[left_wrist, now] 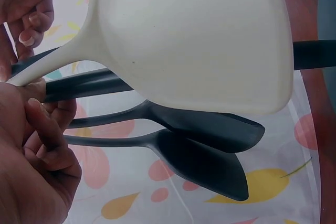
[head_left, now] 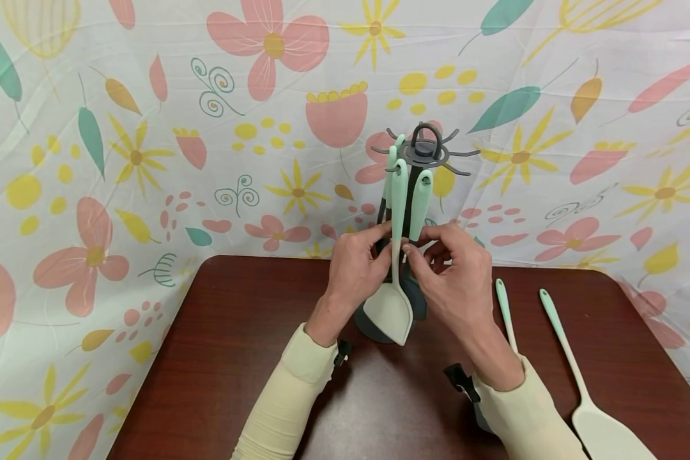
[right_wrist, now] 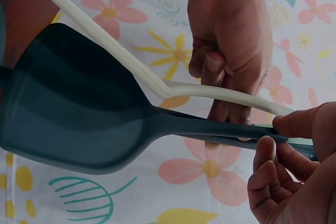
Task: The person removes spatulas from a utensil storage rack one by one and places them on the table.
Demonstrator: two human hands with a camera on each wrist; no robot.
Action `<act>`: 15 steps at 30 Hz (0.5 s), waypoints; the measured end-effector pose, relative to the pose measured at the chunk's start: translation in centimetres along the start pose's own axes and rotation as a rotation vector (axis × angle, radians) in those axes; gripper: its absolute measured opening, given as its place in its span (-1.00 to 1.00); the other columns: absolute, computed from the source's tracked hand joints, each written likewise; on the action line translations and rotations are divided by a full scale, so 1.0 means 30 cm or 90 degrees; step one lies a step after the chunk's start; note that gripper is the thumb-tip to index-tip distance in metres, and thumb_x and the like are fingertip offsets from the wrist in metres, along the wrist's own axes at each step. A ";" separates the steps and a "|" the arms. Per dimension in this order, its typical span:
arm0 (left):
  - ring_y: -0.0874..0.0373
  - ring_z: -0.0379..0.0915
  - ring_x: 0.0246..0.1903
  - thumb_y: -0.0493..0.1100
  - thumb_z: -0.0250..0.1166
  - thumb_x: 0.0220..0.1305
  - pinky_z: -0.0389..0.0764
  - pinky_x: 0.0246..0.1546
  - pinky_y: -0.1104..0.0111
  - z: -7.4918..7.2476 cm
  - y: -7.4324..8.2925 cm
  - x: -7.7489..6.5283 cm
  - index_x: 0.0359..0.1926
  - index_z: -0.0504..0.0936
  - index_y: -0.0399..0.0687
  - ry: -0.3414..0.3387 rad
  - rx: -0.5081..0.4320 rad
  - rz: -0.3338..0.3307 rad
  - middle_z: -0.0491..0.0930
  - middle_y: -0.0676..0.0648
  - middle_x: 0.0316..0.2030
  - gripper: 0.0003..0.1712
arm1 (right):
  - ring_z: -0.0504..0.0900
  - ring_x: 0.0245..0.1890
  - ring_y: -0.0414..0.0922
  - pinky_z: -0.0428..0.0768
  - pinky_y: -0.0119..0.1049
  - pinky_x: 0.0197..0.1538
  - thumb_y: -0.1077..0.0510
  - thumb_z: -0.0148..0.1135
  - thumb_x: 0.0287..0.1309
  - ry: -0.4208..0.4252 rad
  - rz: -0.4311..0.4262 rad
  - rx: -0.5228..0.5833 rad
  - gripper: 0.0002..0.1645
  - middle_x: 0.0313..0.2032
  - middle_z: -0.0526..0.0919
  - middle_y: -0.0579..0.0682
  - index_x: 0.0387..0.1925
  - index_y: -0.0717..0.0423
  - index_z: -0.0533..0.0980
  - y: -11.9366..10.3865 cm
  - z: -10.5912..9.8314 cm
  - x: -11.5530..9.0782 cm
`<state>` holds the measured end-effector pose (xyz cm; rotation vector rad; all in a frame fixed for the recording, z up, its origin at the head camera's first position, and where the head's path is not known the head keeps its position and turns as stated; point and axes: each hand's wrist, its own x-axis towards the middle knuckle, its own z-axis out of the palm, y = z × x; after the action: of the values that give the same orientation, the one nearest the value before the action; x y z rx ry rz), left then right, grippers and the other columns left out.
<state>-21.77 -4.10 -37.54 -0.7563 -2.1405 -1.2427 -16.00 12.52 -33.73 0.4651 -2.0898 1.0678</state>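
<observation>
A dark utensil stand (head_left: pixel 424 151) with a ring of hooks bears several hanging mint-handled tools. At its front hangs a cream turner (head_left: pixel 388 312), also large in the left wrist view. The left hand (head_left: pixel 353 262) holds this turner's thin neck, thumb on the near side and fingers reaching behind it. Beside it hangs a dark turner (right_wrist: pixel 79 103); the right hand (right_wrist: pixel 299 166) pinches its shaft between thumb and fingertips, just under the mint handle (head_left: pixel 421 207). Two further dark turners (left_wrist: pixel 210 166) hang behind the pole in the left wrist view.
On the brown table (head_left: pixel 253 319), a wide cream turner (head_left: pixel 606 428) lies at the right. Another mint-handled utensil (head_left: pixel 504 310) lies partly under the right forearm. The stand's round base (head_left: pixel 374 331) shows below the hanging tools. A flowered cloth (head_left: pixel 149 128) hangs behind the table.
</observation>
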 end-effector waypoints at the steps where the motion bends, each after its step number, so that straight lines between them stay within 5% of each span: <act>1: 0.33 0.19 -0.76 -0.12 0.40 0.49 0.27 -0.70 0.40 0.000 0.000 0.000 0.15 0.80 -0.07 0.000 0.001 -0.001 0.42 0.05 -0.74 -0.70 | 0.61 -0.51 -0.20 0.51 -0.48 -0.37 0.24 0.52 0.26 0.001 -0.001 -0.001 -0.87 -0.36 0.70 -0.06 -0.17 0.10 0.73 0.000 0.000 0.000; 15: 0.33 0.23 -0.75 -0.10 0.42 0.47 0.30 -0.68 0.40 -0.002 0.002 -0.002 0.14 0.81 -0.05 0.004 -0.002 -0.006 0.45 0.05 -0.73 -0.70 | 0.59 -0.50 -0.24 0.50 -0.48 -0.38 0.21 0.51 0.28 0.006 -0.006 0.007 -0.91 -0.36 0.69 -0.08 -0.21 0.12 0.73 -0.006 -0.004 0.002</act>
<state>-21.67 -4.13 -37.52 -0.7428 -2.1405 -1.2516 -15.88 12.50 -33.52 0.4741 -2.0717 1.0741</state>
